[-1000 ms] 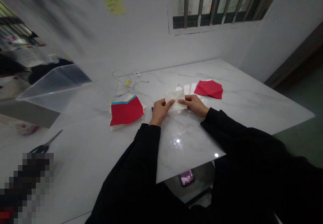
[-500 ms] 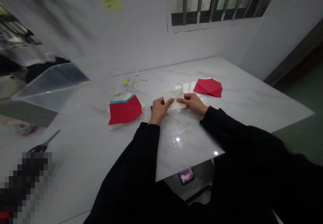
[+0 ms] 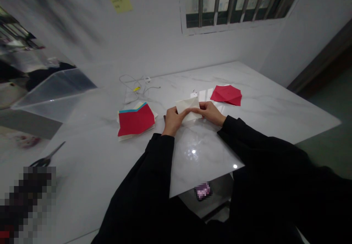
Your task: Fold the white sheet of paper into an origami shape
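A cream-coloured folded paper (image 3: 189,104) is held up between both hands above the marble-patterned table (image 3: 203,141). My left hand (image 3: 173,120) grips its left side, thumb lying across the front face. On the right side my right hand (image 3: 211,112) pinches it, with its thumb also on the front. The two thumb tips meet near the middle of the paper. Fingers behind the sheet are hidden. Left of my left hand lies a stack of coloured paper (image 3: 136,122), red on top with blue, yellow and white edges. A folded red paper (image 3: 227,95) lies beyond my right hand.
White paper strips (image 3: 205,95) and tiny objects lie behind the held paper. A white cable (image 3: 129,78) rests near the wall. Scissors (image 3: 49,156) lie at the left, near a clear plastic sheet (image 3: 55,93). The table's front corner is close to my body.
My left thumb has slid right along the paper until it meets the right thumb. The paper has shifted very slightly left; the things on the table stay put.
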A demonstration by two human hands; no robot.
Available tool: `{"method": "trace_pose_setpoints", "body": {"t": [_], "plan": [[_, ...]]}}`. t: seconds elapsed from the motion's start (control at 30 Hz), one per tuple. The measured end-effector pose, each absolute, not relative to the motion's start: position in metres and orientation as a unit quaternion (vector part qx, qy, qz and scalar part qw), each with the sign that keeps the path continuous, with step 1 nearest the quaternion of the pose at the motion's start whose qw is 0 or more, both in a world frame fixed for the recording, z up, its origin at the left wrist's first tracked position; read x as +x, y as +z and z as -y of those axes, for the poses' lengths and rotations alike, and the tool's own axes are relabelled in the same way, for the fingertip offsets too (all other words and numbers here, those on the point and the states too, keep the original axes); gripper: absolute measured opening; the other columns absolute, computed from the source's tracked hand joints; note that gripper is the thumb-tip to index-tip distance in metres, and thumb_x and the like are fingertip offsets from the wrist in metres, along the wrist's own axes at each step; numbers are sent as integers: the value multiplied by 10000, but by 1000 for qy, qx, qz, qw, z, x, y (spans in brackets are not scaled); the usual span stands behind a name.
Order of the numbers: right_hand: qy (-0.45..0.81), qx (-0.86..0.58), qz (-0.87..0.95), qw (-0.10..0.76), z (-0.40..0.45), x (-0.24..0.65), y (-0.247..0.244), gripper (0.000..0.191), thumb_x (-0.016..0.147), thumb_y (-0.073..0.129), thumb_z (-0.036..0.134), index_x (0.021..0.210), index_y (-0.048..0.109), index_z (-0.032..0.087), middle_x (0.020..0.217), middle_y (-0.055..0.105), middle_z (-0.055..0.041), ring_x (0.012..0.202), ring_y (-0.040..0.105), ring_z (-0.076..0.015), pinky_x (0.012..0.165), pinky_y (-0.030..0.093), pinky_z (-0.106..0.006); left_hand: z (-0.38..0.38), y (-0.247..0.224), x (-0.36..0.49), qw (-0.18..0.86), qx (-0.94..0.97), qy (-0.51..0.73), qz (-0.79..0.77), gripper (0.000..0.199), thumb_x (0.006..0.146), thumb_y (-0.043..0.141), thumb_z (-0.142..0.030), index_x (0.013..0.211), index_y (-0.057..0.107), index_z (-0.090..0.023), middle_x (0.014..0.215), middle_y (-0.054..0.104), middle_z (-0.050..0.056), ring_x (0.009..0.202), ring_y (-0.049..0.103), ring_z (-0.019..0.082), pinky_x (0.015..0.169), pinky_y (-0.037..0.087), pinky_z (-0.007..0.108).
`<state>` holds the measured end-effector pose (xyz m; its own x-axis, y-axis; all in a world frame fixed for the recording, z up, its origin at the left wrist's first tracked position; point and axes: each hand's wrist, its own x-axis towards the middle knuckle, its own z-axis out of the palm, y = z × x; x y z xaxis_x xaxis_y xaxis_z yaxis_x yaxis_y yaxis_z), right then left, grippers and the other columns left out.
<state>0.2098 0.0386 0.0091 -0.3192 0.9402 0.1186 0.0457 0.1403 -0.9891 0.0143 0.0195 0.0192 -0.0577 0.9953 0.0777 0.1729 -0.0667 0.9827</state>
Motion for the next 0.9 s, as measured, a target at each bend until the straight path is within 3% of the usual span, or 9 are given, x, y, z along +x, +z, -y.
{"method": "trace_pose_setpoints", "body": {"t": [0.13, 0.33, 0.7, 0.9], "plan": [[526, -380, 620, 442, -40, 213, 10, 529, 783, 839, 659, 1011, 780, 186, 854, 725, -35, 631, 536, -125, 529, 418, -254, -15, 25, 15, 424, 547, 486, -533, 461, 755, 894, -494, 1020, 835, -121, 1030, 823, 154, 896, 743, 276, 722, 556, 324], [547, -381, 580, 468, -45, 216, 10, 626, 768, 768, 821, 861, 735, 203, 808, 666, -35, 725, 600, -163, 595, 505, -264, -11, 25, 17, 455, 565, 463, -510, 414, 784, 886, -426, 1068, 826, -132, 1087, 822, 160, 957, 753, 290, 830, 591, 378], [577, -387, 547, 468, -45, 214, 7, 525, 829, 767, 709, 926, 771, 194, 878, 714, -68, 766, 625, -173, 583, 478, -251, -14, 20, 14, 489, 546, 465, -497, 444, 780, 879, -404, 1108, 815, -111, 1159, 814, 172, 994, 759, 279, 869, 594, 377], [526, -390, 655, 376, -47, 220, 6, 563, 868, 736, 709, 654, 623, 201, 599, 535, 4, 547, 477, -121, 548, 378, -279, -18, 20, 10, 493, 485, 507, -515, 403, 788, 872, -397, 1085, 808, -132, 1131, 816, 162, 963, 758, 259, 809, 592, 336]]}}
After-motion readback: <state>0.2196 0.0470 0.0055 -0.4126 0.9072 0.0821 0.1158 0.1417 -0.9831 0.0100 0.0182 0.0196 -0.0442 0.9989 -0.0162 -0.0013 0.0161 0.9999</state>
